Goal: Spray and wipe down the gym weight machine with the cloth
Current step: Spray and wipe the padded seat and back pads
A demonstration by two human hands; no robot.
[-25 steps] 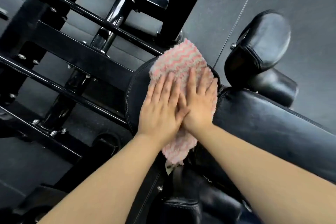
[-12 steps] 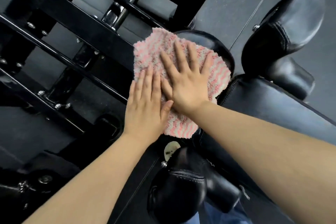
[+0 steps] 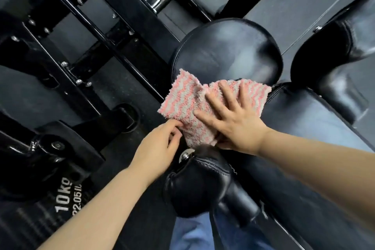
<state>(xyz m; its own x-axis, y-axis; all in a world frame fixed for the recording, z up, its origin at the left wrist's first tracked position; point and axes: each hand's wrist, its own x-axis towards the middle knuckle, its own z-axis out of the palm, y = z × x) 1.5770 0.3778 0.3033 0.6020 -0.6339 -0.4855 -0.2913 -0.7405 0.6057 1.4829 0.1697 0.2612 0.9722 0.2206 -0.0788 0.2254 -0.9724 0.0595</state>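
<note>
**Trainee:** Cloth [image 3: 205, 105] placement first: it lies at the near edge of the round seat pad [image 3: 227, 50], partly lapping onto the long pad [image 3: 304, 128] beside it. Is that a good spot?

**Coach:** Fine for working the seam between the two pads. Look at each grip. Your right hand [image 3: 235, 124] lies flat on the cloth, fingers spread and straight, pressing and not clutching. Your left hand [image 3: 160, 146] pinches the cloth's near corner between thumb and fingertips.

**Trainee:** So how do I do this stroke well?

**Coach:** I'd let the flat palm do the pushing and use the pinch only to stop the corner folding under. One edge is already doubled over near the middle, so smooth it out or you'll lose contact area. Overlap your passes across the round pad; its sheen looks uneven, possibly damp, though I can't be sure.

**Trainee:** Anything to watch for?

**Coach:** The bolt [image 3: 185, 155] just below the cloth could snag the pile, so steer around it. The black frame bars [image 3: 113, 32] and the weight plate [image 3: 60, 199] probably still need wiping afterwards.
</note>
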